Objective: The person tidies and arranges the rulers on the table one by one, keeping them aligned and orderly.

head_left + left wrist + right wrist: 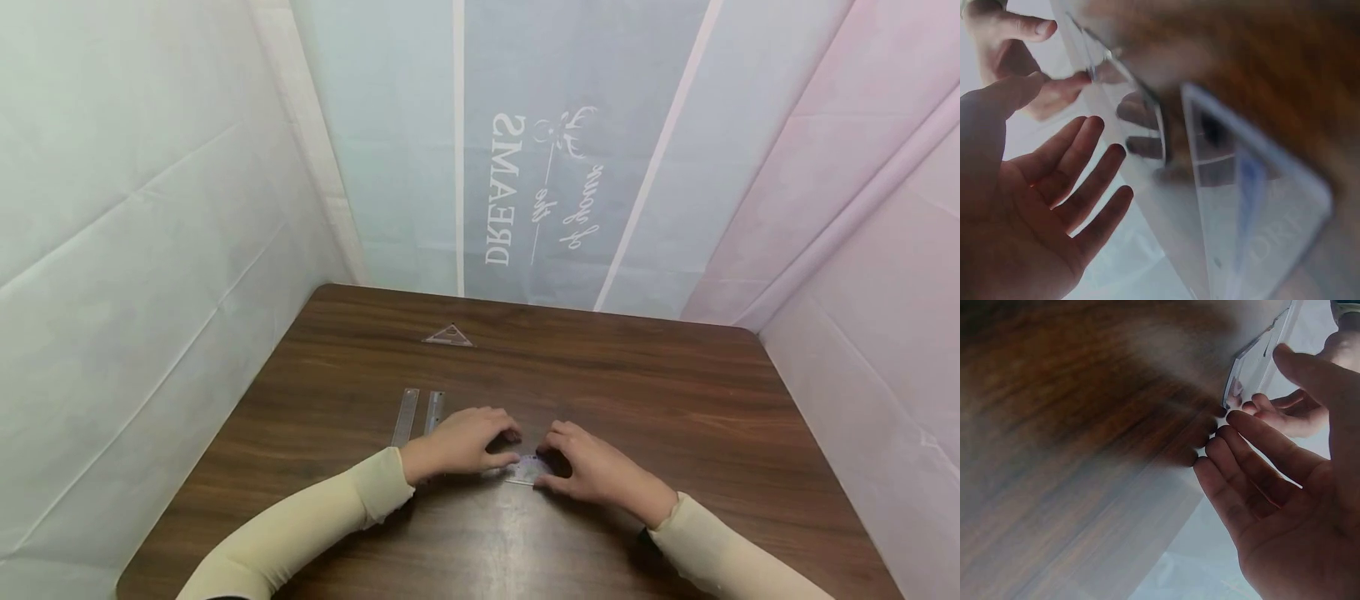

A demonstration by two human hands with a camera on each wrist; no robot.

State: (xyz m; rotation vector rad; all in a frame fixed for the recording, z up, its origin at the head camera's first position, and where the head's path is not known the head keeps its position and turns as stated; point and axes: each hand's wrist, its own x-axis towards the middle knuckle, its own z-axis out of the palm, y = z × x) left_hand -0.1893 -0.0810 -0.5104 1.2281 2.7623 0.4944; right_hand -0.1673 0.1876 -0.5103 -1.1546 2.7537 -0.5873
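A small clear plastic protractor (522, 470) with a rounded far edge lies flat on the table between both hands. My left hand (468, 442) is at its left side, thumb at the edge and fingers apart and loosely bent. On the other side my right hand (596, 467) has its fingertips and thumb at the right edge. In the right wrist view, those fingertips rest on the table beside the protractor (1247, 362). The left wrist view shows the left palm (1041, 206) with nothing in it. A clear ruler (1260, 212) looms blurred in front.
Two clear rulers lie side by side beyond my left wrist, a left one (406, 417) and a right one (435, 410) partly covered by the hand. A clear set square (450, 341) lies farther back on the brown wooden table (637, 375). Fabric walls (187, 167) enclose it.
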